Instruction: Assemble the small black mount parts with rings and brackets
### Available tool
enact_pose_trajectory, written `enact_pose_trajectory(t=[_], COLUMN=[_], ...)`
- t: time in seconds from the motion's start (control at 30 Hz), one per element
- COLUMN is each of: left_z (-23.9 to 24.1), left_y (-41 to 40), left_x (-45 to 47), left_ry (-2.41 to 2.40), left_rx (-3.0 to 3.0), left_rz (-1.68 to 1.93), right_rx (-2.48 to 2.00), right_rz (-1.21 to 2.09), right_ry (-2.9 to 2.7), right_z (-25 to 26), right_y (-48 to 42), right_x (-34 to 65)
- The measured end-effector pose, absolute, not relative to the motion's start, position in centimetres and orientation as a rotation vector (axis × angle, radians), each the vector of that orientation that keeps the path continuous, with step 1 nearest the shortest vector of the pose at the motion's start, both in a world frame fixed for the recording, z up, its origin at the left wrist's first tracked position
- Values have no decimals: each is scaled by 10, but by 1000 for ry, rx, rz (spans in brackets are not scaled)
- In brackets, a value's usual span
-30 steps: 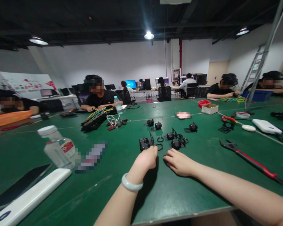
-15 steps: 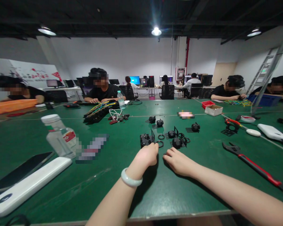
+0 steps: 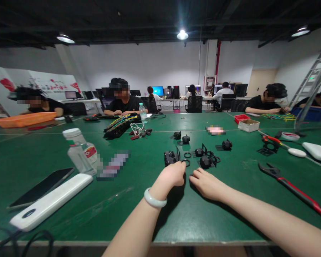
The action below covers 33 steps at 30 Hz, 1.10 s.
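My left hand [image 3: 173, 175] rests on the green table [image 3: 139, 200] curled into a fist, with a white bangle [image 3: 155, 200] on the wrist. What its fingers hold, if anything, is hidden. A black ring [image 3: 186, 163] lies just beyond its knuckles, and a black camera-like part [image 3: 169, 157] sits a little further off. My right hand [image 3: 207, 184] lies palm down beside it, fingers loosely bent with the tips on the table and nothing seen in them. More small black parts [image 3: 204, 162] and a second ring [image 3: 187, 155] lie just beyond both hands.
A water bottle [image 3: 81, 151], a dark phone [image 3: 42, 187] and a white power bank [image 3: 52, 201] lie at my left. A red-handled wrench [image 3: 294, 187] lies at the right. Several people sit working at the far side, near a cable bundle [image 3: 120, 127] and a small box [image 3: 251, 125].
The view has swung to the left and slightly down, so everything sits further right in the picture. Both hands stay in the same spot on the table, close together.
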State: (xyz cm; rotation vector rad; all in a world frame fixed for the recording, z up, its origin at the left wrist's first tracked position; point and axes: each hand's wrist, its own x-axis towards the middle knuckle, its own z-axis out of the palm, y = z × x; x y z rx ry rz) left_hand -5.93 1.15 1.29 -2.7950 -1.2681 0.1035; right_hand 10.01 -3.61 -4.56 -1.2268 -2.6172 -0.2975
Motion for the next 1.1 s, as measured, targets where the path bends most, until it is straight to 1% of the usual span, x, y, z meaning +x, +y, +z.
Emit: enact_pose_trajectory(t=[0.3, 0.63, 0.73, 0.87, 0.93, 1.1], left_z=[17, 14, 19, 28, 31, 27], left_y=[11, 12, 16, 23, 25, 23], left_x=[-56, -47, -41, -29, -28, -43], left_ry=[-1221, -1031, -987, -884, -842, -799], left_rx=[-2892, -2975, -2999, -3047, -3052, -3168], left_rz=[118, 134, 204, 425, 468, 271], right_rx=[-1234, -1184, -1194, -1187, -1182, -1173], right_rz=[-293, -75, -2, 95, 123, 192], right_ry=[-2576, -2434, -2371, -2302, -2283, -2226], right_z=[-46, -50, -51, -53, -55, -59], right_y=[-40, -41, -42, -40, -38, -34], right_x=[99, 107, 109, 110, 110, 110])
